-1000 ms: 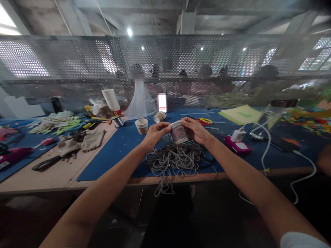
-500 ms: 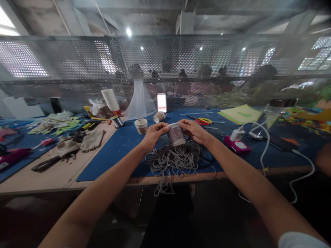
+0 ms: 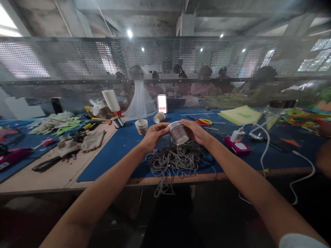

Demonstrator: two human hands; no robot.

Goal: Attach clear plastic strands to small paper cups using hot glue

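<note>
A paper cup (image 3: pixel 179 133) with a white rim and cord wound round its side is held tilted between both hands. My left hand (image 3: pixel 154 136) grips its rim at the left, thumb and fingers pinched. On the other side my right hand (image 3: pixel 196 131) holds the cup's upper right edge. Below the cup lies a tangled heap of grey cord (image 3: pixel 173 160), with loops hanging over the table's front edge. A second cup (image 3: pixel 141 126) stands upright left of my left hand, a thin stick in it. Behind the hands another cup (image 3: pixel 159 117) lies on its side.
Red and yellow scissors (image 3: pixel 203 121) lie behind my right hand. Stacked paper cups (image 3: pixel 111 100) lean at the left, near gloves (image 3: pixel 93 140). At the right are a purple device (image 3: pixel 238 146), a white cable (image 3: pixel 268 137), yellow-green sheets (image 3: pixel 240 115) and another person's hand (image 3: pixel 323 156).
The held cup has tilted further, its bottom swinging to the right. My right fingers have shifted slightly round its rim.
</note>
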